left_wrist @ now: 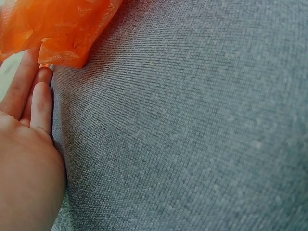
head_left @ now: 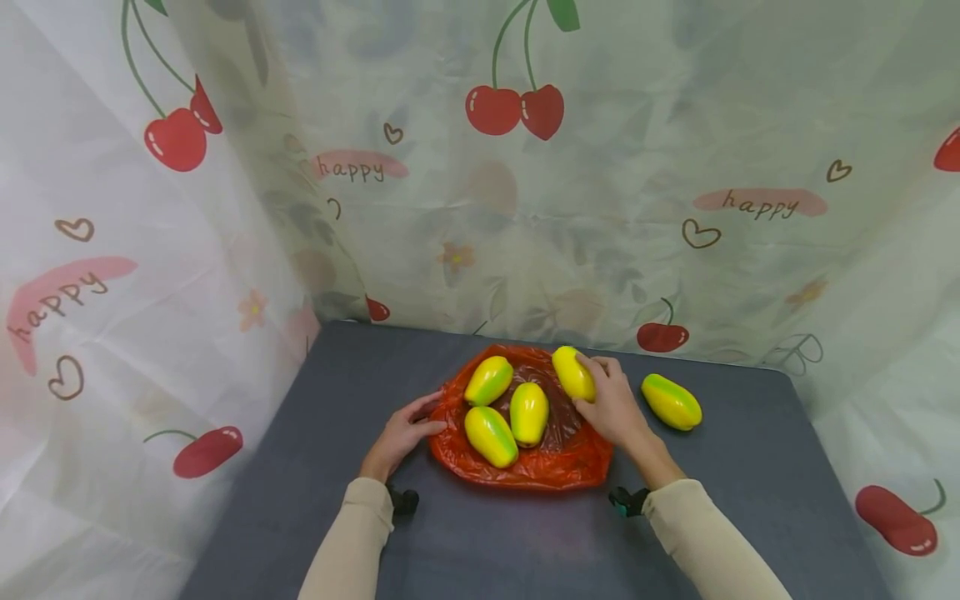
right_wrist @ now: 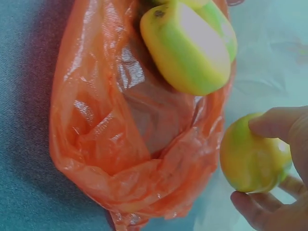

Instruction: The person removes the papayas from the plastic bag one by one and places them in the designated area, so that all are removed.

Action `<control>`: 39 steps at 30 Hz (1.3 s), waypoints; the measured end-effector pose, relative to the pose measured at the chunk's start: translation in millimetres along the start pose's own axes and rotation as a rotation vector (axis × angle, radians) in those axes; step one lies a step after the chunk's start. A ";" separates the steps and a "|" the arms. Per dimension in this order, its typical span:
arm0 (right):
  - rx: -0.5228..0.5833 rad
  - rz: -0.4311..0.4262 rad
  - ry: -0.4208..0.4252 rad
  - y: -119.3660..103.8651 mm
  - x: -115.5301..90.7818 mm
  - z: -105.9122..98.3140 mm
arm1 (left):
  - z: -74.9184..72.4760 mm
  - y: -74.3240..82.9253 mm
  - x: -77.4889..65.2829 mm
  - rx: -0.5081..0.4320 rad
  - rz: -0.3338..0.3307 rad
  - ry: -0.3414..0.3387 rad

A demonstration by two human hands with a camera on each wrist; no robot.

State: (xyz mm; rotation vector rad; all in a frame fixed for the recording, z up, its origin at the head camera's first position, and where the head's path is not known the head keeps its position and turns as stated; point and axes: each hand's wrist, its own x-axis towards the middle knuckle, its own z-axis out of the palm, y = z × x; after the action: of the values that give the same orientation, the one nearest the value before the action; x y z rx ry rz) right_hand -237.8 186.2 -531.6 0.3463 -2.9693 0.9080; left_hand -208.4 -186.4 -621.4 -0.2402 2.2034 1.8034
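Observation:
A red plastic bag [head_left: 558, 475] lies spread with its mouth facing up. Inside sit three yellow-green papayas [head_left: 529, 414], which look glossy. My right hand [head_left: 611, 404] grips another papaya [head_left: 573, 373] over the bag's far right edge; in the right wrist view, thumb and fingers stand on opposite sides of this papaya [right_wrist: 255, 156]. At the bag's left side, my left hand [head_left: 401, 433] touches the rim with its fingers extended. The left wrist view has these fingers [left_wrist: 42, 103] partly hidden behind an orange-red fold of the bag [left_wrist: 67, 29].
One more papaya [head_left: 672, 402] lies on the dark grey table [head_left: 480, 542], right of the right hand. Behind the table's far edge and along both sides hangs a pale curtain [head_left: 615, 167] printed with cherries.

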 end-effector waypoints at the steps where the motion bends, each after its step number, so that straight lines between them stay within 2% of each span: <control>1: 0.006 0.002 0.003 -0.4 -0.6 -2.0 | 0.0 -0.1 0.0 0.001 -0.001 0.000; 7: 0.042 0.002 0.036 1.8 -2.9 -12.4 | -0.5 -0.1 -0.2 0.009 -0.005 -0.004; 16: 0.100 0.004 0.075 18.2 -4.7 -28.7 | -0.6 0.7 -1.1 0.006 0.001 0.000; 27: 0.082 0.012 0.185 33.1 -8.3 -52.4 | -1.2 -0.9 -1.1 0.007 0.005 -0.003; 39: 0.064 0.082 0.238 61.3 -19.4 -71.0 | -1.3 -1.7 0.8 0.002 -0.002 -0.011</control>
State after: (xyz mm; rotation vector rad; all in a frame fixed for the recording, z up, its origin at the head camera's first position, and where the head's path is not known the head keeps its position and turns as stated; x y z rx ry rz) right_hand -235.6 279.0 -507.9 0.1094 -2.7592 0.9786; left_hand -208.8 -188.0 -623.0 -0.2318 2.1964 1.7971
